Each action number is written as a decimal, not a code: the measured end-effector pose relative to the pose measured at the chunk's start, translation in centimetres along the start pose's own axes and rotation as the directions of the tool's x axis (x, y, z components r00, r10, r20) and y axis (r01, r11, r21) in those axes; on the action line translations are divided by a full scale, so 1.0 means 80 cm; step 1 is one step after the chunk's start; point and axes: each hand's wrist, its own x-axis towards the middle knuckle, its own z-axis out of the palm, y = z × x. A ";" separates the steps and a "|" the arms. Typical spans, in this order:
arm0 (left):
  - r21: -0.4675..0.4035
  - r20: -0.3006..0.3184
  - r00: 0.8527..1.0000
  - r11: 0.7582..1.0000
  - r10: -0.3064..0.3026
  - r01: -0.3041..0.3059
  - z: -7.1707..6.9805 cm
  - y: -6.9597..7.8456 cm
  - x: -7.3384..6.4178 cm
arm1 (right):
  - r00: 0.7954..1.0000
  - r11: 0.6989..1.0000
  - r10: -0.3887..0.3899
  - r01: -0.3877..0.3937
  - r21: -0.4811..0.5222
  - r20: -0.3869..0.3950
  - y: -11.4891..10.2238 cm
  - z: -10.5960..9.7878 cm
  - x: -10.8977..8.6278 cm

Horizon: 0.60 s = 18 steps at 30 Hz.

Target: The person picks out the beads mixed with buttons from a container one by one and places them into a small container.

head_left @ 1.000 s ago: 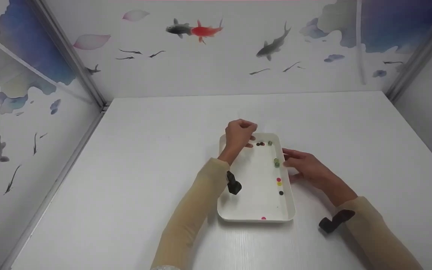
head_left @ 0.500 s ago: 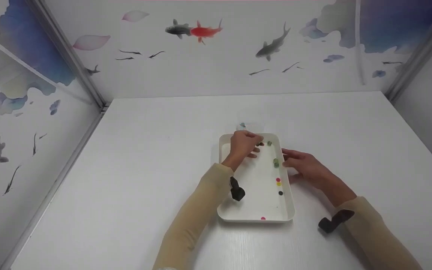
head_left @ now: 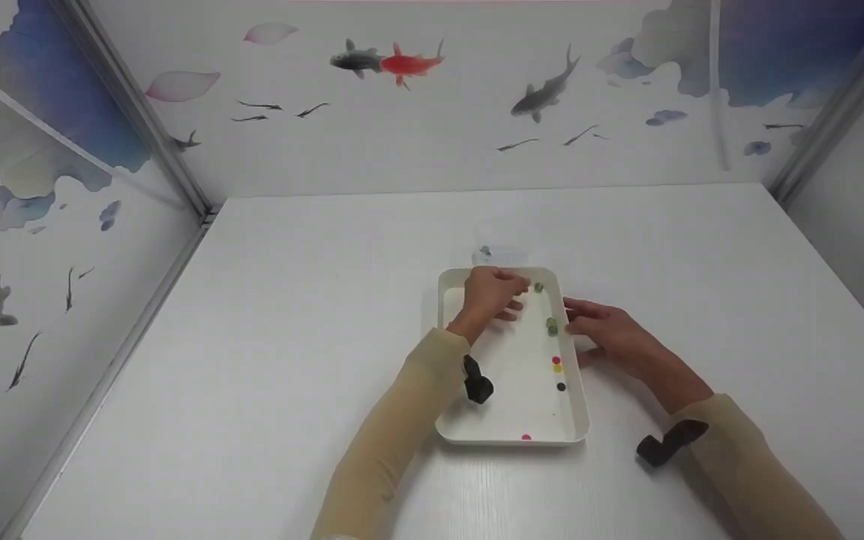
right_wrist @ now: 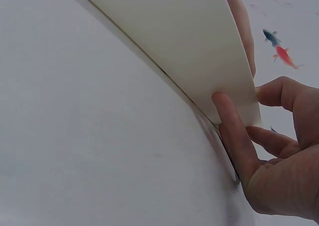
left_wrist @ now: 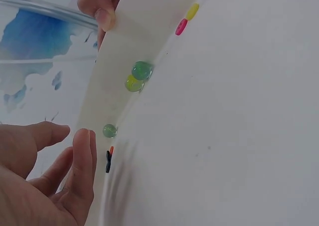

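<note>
A white tray [head_left: 484, 439] lies on the table with small buttons and glass marbles in it. My left hand [head_left: 488, 294] reaches over its far end, holding nothing, thumb and fingers apart in the left wrist view. Just beyond those fingertips are a black button [left_wrist: 108, 162] and a red-orange one [left_wrist: 111, 149], hidden in the head view. A green marble [left_wrist: 109, 130] sits close by. Two more, one green [left_wrist: 142, 70] and one yellow-green [left_wrist: 133, 84], touch along the right wall. My right hand [head_left: 616, 337] holds the tray's right wall, thumb at the rim, fingers against the outside.
Behind the tray stands a clear container [head_left: 503, 255] with something bluish inside. Along the right side lie a pink button [head_left: 556, 361], a yellow button [head_left: 557, 368] and a dark one [head_left: 561, 387]. Another pink button [head_left: 526, 437] is at the near end. Printed walls enclose the table.
My left hand has come from the tray's far left edge toward me and rightward, down to the dark buttons, uncovering the clear container. My right hand has stayed on the wall.
</note>
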 end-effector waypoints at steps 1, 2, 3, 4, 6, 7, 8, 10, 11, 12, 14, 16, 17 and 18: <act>0.005 0.000 1.000 1.000 -0.004 0.004 0.001 0.000 0.000 | 1.000 1.000 -0.002 0.002 -0.005 0.001 0.000 0.000 0.000; 0.011 0.001 1.000 1.000 -0.008 0.008 0.001 0.001 0.000 | 1.000 1.000 -0.001 0.001 -0.008 0.002 0.000 0.000 0.000; 0.014 0.001 1.000 1.000 -0.010 0.010 0.002 0.001 0.000 | 1.000 1.000 -0.003 0.003 -0.012 0.002 0.000 0.000 0.000; 0.018 0.003 1.000 1.000 -0.010 0.010 0.003 0.001 0.000 | 1.000 1.000 -0.002 0.002 -0.013 0.000 0.000 0.000 0.000; 0.018 0.007 1.000 1.000 -0.004 0.004 0.005 0.001 0.001 | 1.000 1.000 -0.008 0.008 -0.008 0.000 0.001 -0.001 0.000; 0.017 0.007 1.000 1.000 0.000 0.000 0.005 0.000 0.002 | 1.000 1.000 -0.011 0.011 -0.004 0.002 0.001 -0.001 0.000; 0.015 0.007 1.000 1.000 0.004 -0.004 0.006 0.000 0.003 | 1.000 1.000 -0.013 0.013 0.001 0.004 0.001 -0.001 0.000; 0.015 0.005 1.000 1.000 0.007 -0.007 0.008 -0.001 0.004 | 1.000 1.000 -0.011 0.011 0.007 0.006 0.001 -0.001 0.000; 0.013 0.005 1.000 1.000 0.007 -0.007 0.008 -0.002 0.005 | 1.000 1.000 -0.009 0.009 0.010 0.007 0.001 -0.001 0.000; 0.014 0.001 1.000 1.000 0.004 -0.004 0.009 -0.002 0.006 | 1.000 1.000 -0.009 0.009 0.007 0.012 0.002 -0.001 0.000; 0.016 -0.001 1.000 1.000 -0.005 0.005 0.010 -0.003 0.007 | 1.000 1.000 -0.007 0.006 0.005 0.015 0.002 -0.001 0.000; 0.016 -0.002 1.000 1.000 -0.012 0.012 0.012 -0.002 0.007 | 1.000 1.000 -0.009 0.009 0.002 0.013 0.001 -0.001 -0.001; 0.016 -0.001 1.000 1.000 -0.014 0.014 0.013 -0.001 0.008 | 1.000 1.000 -0.012 0.012 -0.003 0.014 0.001 -0.002 -0.001; 0.015 -0.003 1.000 1.000 -0.020 0.020 0.013 0.000 0.008 | 1.000 1.000 -0.017 0.017 -0.007 0.016 0.000 -0.002 -0.001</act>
